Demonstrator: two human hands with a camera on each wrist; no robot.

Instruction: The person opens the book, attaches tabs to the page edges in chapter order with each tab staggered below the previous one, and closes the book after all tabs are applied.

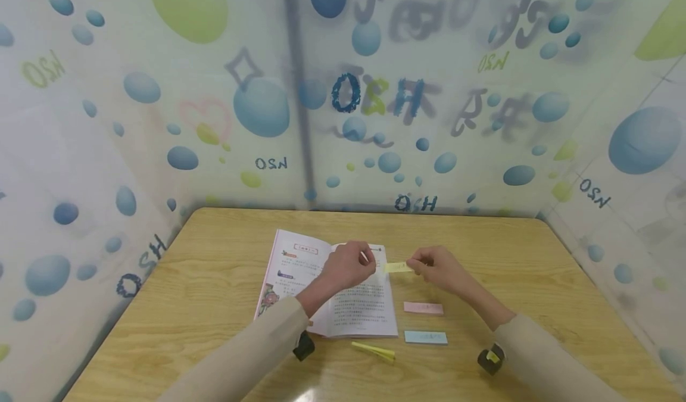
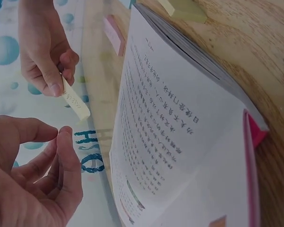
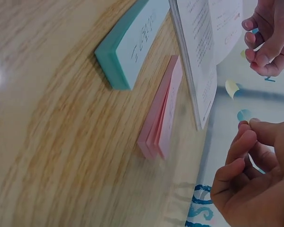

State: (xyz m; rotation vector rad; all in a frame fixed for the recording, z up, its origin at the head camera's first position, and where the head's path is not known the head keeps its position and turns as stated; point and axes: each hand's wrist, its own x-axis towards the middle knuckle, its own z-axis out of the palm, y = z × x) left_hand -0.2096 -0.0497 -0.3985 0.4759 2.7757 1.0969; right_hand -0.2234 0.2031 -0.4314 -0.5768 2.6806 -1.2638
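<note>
Above the right page of an open book, my left hand has its fingers curled, with the tips of thumb and forefinger meeting. Nothing shows between those fingertips. My right hand pinches one end of a narrow yellow sticky note between thumb and forefinger. The note's free end points toward the left hand and curls a little; handwriting is on it. In the left wrist view the note is just beyond the left fingertips, apart from them.
Right of the book lie a pink sticky-note pad and a blue one, both with writing on top. A yellow sticky-note pad, splayed at one end, lies in front of the book. A patterned curtain rises behind the wooden table.
</note>
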